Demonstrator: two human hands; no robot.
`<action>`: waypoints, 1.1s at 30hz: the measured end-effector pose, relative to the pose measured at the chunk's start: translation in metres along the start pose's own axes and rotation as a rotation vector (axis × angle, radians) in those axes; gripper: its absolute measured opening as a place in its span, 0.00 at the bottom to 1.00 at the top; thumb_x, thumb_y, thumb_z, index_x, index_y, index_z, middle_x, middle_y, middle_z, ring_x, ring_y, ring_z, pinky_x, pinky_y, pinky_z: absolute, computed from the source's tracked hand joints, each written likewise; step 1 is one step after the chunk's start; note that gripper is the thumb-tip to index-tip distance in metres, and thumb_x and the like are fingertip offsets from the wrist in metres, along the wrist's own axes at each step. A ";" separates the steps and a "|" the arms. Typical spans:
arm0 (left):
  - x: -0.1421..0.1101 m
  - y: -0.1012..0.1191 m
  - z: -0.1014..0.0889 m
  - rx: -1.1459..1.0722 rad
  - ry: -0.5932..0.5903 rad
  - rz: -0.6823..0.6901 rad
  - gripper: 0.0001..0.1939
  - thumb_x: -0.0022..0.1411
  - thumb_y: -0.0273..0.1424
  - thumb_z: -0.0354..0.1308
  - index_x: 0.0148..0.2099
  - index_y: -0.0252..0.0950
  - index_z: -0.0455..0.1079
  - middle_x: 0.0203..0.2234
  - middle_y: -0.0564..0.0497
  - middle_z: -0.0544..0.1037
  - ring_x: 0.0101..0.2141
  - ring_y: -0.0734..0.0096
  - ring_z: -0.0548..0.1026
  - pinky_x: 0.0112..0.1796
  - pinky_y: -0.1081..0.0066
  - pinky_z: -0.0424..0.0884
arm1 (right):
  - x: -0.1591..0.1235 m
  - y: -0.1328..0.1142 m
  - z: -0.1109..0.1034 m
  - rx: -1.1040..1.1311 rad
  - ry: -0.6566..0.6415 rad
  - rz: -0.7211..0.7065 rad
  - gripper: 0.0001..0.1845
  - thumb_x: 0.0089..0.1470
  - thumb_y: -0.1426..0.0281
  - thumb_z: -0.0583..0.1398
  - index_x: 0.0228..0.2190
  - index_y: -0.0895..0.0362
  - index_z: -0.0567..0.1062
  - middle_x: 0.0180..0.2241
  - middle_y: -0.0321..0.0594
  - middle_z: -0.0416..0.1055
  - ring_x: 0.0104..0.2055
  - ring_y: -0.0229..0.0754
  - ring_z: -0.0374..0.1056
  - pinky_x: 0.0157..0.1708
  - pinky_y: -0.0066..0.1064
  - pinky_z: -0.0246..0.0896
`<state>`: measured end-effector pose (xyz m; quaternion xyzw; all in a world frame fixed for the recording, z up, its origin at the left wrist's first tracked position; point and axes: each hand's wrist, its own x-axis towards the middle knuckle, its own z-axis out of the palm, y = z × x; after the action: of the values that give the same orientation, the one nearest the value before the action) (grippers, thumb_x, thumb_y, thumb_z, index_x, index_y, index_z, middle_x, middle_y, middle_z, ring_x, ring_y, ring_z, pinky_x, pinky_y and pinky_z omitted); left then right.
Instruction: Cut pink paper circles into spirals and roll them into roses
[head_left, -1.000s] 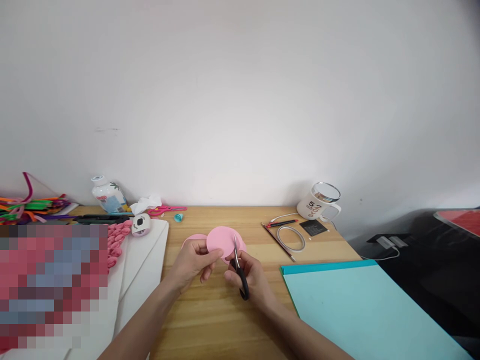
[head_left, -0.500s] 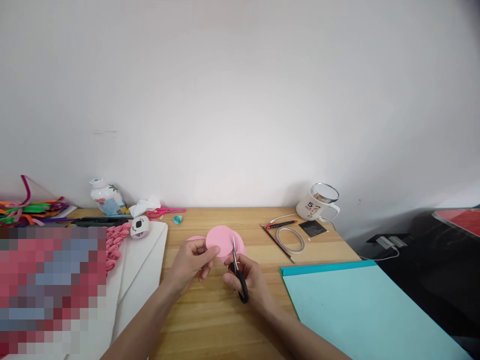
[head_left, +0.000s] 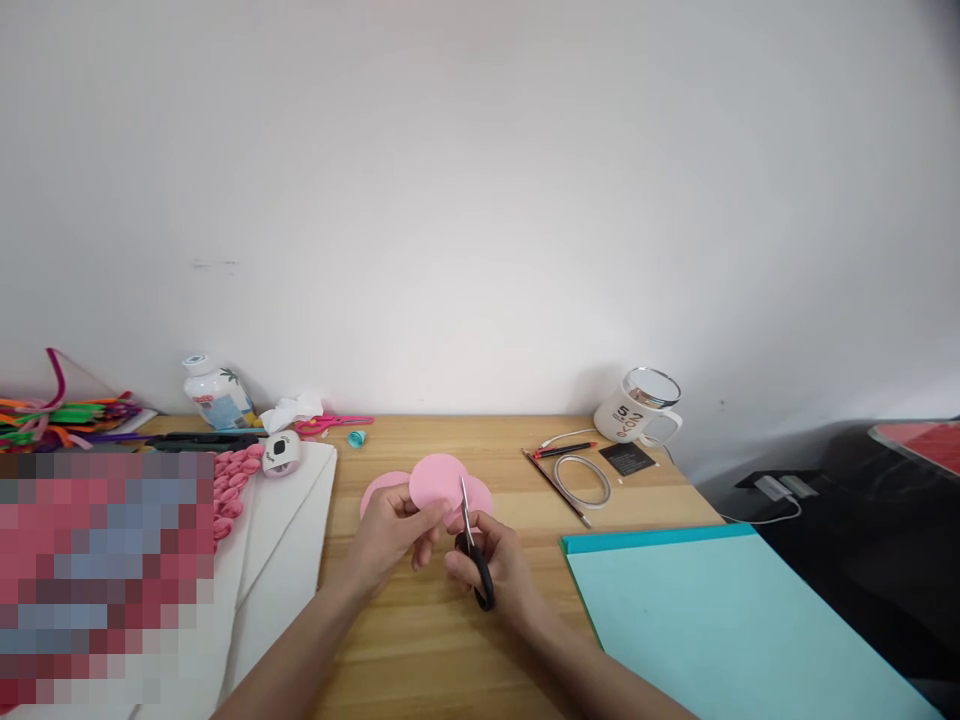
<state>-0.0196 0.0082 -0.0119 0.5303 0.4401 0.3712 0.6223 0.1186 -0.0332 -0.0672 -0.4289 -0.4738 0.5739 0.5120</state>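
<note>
Between thumb and fingers, my left hand (head_left: 401,525) pinches a round pink paper disc (head_left: 437,482) held up off the desk. My right hand (head_left: 495,560) grips black-handled scissors (head_left: 484,580), with the blades pointing up along the disc's right edge. Whether the blades are biting into the paper I cannot tell. Two more pink paper circles show behind: one at the left (head_left: 379,490), partly covered by my left hand, and one at the right (head_left: 480,495), partly hidden by the held disc and the scissors.
Turquoise card sheets (head_left: 720,600) lie at the right. Farther back stand a white mug (head_left: 634,410), a coiled cable (head_left: 581,482) and pencils (head_left: 559,487). White sheets (head_left: 289,520), pink scissors (head_left: 337,424), a white bottle (head_left: 214,392) and pipe cleaners (head_left: 75,415) are on the left.
My left hand and the pink disc have shifted slightly and turned a little, showing more of the left circle behind. The scissors have moved slightly left and stay in my right hand.
</note>
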 end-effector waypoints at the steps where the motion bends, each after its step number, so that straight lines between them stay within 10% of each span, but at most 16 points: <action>1: 0.000 -0.001 0.000 0.028 0.009 -0.008 0.17 0.47 0.41 0.63 0.20 0.33 0.65 0.10 0.57 0.66 0.10 0.81 0.61 0.12 0.79 0.54 | 0.000 0.000 0.000 0.005 -0.004 -0.003 0.23 0.38 0.56 0.67 0.30 0.55 0.65 0.15 0.23 0.54 0.16 0.30 0.47 0.16 0.23 0.42; 33: 0.001 0.003 -0.003 0.051 -0.010 -0.004 0.18 0.47 0.42 0.62 0.19 0.33 0.65 0.10 0.58 0.66 0.10 0.83 0.60 0.12 0.80 0.52 | 0.000 0.003 0.000 0.019 -0.021 0.004 0.23 0.38 0.57 0.67 0.29 0.56 0.64 0.16 0.23 0.54 0.16 0.29 0.46 0.16 0.22 0.41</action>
<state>-0.0219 0.0104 -0.0096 0.5469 0.4476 0.3559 0.6115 0.1181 -0.0329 -0.0703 -0.4191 -0.4728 0.5839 0.5098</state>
